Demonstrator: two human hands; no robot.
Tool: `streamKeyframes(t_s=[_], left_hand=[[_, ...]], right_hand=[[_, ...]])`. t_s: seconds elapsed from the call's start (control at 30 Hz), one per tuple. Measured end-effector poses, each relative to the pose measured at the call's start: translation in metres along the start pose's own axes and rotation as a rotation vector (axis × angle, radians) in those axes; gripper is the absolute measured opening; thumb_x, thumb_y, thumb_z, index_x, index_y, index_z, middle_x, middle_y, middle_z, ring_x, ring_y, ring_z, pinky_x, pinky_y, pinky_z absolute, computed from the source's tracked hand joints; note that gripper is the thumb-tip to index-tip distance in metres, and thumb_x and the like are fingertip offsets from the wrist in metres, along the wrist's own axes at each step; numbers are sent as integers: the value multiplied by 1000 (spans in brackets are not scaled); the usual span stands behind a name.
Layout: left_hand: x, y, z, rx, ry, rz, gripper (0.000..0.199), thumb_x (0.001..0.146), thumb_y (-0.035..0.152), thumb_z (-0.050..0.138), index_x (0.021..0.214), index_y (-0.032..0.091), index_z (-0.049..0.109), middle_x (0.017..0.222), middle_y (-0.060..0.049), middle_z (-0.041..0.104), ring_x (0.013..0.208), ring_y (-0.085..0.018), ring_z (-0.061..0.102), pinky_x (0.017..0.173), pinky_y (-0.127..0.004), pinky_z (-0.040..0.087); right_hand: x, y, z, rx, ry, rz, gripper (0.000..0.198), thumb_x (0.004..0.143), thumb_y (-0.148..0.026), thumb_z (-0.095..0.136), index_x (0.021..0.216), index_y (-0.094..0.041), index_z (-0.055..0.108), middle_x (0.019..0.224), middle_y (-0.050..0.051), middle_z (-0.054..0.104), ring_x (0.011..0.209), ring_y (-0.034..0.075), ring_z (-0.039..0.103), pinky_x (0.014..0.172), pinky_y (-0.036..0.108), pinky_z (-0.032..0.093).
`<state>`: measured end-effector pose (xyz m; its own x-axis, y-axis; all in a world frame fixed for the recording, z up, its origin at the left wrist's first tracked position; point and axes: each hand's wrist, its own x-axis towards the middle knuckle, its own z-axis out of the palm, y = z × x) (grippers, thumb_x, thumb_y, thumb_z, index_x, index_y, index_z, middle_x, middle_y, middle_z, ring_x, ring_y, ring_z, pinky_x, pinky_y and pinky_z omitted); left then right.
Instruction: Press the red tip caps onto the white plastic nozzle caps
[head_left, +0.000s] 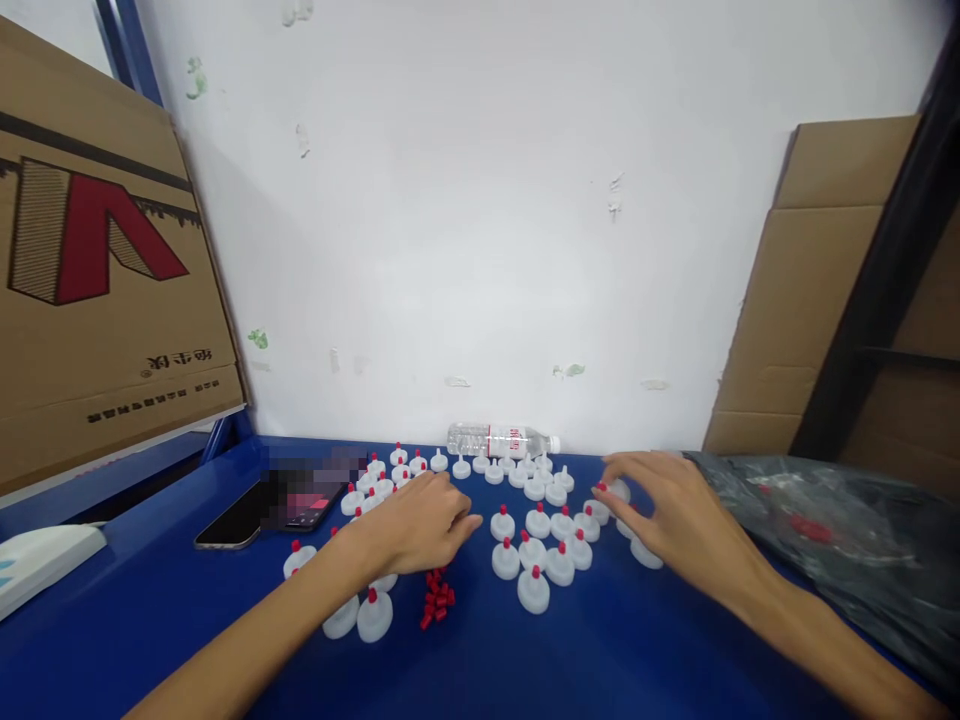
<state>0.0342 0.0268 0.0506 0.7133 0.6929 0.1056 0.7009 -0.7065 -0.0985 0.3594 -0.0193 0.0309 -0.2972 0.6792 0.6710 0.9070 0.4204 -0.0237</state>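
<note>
Held right hand (664, 500) open beside light-looking, stiff white caps (586, 527), best pinched by rims (534, 605); curled left hand (424, 525), with unclear grip.

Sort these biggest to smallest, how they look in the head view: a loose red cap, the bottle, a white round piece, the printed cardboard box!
1. Printed cardboard box
2. Bottle
3. White round piece
4. Loose red cap

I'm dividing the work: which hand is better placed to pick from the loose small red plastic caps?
Probably the left hand: it is close by the loose red caps, while the right hand is well to their right, at a red-tipped, round white plastic lid.
</note>
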Motion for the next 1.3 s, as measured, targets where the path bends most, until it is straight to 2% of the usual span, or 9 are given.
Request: streamKeyframes(t_s=[0.1,0.27,0.5,0.63,0.8,0.97,1.17,1.3], left_hand=[[-2,1,0,1,-109,-50,36,97,32,51,67,18,66,72,-13,71,72,-30,69,63,-37,43],[-2,4,4,-15,-151,-58,28,90,26,56,65,19,67,66,-12,70,61,-29,68,52,-34,37],[-1,4,5,-11,-137,-43,24,89,22,55,68,19,67,70,-11,72,65,-28,69,55,-33,40],[-1,5,7,-3,-120,-33,28,94,22,48,74,19,67,75,-12,73,70,-29,70,58,-34,41],[1,4,13,6,-95,-30,34,101,24,39,82,19,67,78,-11,73,71,-29,70,61,-35,42],[2,2,17,15,-87,-25,32,100,25,42,78,19,65,74,-10,72,68,-27,70,61,-34,42],[3,4,18,24,-94,-23,31,100,25,42,81,18,66,79,-12,73,73,-30,72,63,-35,44],[0,5,14,28,-94,-26,28,100,29,45,87,18,67,79,-12,73,74,-30,71,61,-34,42]], right_hand=[[0,4,2,-17,-45,36,20,99,-37,60,88,-23,69,93,7,72,89,27,67,82,43,48],[-5,7,11,-34,-128,67,27,98,-37,59,77,-24,70,75,4,68,77,26,64,77,43,47],[-9,8,18,-13,-204,71,28,94,-39,59,73,-26,71,75,1,71,80,24,67,81,41,49],[-9,6,16,1,-219,78,22,94,-37,59,79,-27,72,77,0,73,81,23,69,85,43,49],[-9,6,14,13,-218,72,16,92,-35,61,85,-28,73,74,0,73,77,22,70,84,42,51],[-10,3,15,14,-210,69,16,94,-38,61,94,-29,74,73,0,73,79,24,69,86,45,50],[-7,0,13,-3,-193,78,34,103,-45,46,92,-28,73,83,2,74,86,25,69,90,46,50],[4,3,18,-17,-194,84,38,106,-45,40,107,-27,73,103,5,76,105,28,68,96,51,48]])
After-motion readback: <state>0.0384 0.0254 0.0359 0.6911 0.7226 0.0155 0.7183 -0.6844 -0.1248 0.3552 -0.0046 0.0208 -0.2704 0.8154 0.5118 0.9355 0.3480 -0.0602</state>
